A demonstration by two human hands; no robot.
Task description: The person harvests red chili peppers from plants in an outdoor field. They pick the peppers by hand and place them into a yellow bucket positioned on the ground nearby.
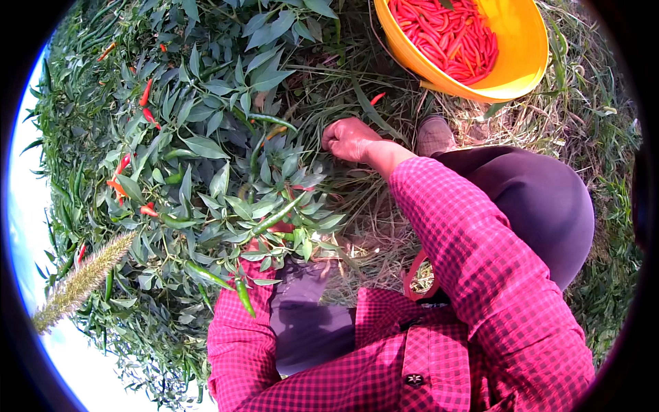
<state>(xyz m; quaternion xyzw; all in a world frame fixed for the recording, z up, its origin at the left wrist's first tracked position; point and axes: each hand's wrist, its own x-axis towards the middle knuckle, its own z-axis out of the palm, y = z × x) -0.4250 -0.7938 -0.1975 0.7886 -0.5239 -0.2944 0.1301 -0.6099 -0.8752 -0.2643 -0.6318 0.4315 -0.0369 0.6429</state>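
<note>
My right hand (350, 139), its fingers curled, is beside the pepper plants, above grass and low leaves; whether it holds anything is hidden. My left hand (280, 228) reaches in under the pepper leaves and is mostly covered by them, so its fingers cannot be made out. Near it hangs a long green chili pepper (275, 217). Red chili peppers (145, 92) hang among the leaves on the left. A loose-looking red chili (378, 98) shows in the grass beyond my right hand. At the top right, a yellow bucket (520, 49) holds many red chilies (448, 36).
Dense pepper plants (206, 147) fill the left side. A bristly grass seed head (85, 280) sticks up at the lower left. My shoe (435, 135) rests on dry grass below the bucket, next to my bent knee (540, 206). A pinkish-red strap or loop (416, 278) lies near my waist.
</note>
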